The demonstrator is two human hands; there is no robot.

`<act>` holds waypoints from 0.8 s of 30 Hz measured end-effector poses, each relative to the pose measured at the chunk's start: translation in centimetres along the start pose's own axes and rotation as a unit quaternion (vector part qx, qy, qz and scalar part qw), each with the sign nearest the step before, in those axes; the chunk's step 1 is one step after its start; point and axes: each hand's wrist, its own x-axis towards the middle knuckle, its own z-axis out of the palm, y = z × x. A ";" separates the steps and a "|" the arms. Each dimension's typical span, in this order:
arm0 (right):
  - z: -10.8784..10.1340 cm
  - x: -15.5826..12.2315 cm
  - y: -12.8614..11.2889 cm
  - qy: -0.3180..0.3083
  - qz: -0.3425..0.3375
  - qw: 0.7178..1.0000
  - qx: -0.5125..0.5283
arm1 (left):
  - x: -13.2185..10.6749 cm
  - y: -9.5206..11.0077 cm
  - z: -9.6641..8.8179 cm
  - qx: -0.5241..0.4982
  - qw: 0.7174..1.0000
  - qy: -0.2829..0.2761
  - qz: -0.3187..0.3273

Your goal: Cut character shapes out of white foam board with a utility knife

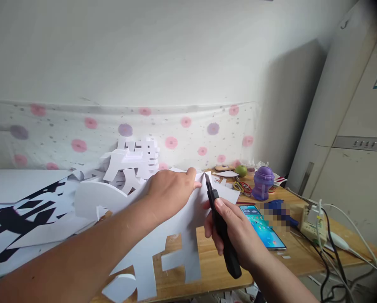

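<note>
My left hand [171,189] presses down on a white foam-board cutout [150,248] that lies on the wooden table [213,265]; its fingers are curled over the board's far edge. My right hand [235,233] grips a black utility knife [221,229]. The knife's blade tip touches the board just right of my left fingertips.
A pile of white cut letter shapes [131,164] stands behind the board. Right of my hands lie a smartphone [262,227], a purple bottle [263,182], a green fruit [240,170], rubber bands [242,187] and a power strip [313,223] with cables. A tall white appliance [349,126] stands at the right.
</note>
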 end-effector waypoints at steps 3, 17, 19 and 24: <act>0.2 -0.1 0.0 0.010 0.005 1.000 -0.008 | 0.1 0.0 0.5 0.000 1.000 0.017 -0.004; 0.1 -0.2 0.9 0.006 0.017 1.000 -0.025 | 0.3 -0.1 1.2 -0.002 0.999 0.041 -0.015; 0.1 -0.3 0.9 0.008 0.019 1.000 -0.024 | 0.4 -0.1 1.3 -0.002 0.999 0.040 -0.017; 0.2 -0.4 1.0 0.005 0.017 1.000 -0.022 | 0.2 -0.1 1.2 -0.003 0.999 0.040 -0.019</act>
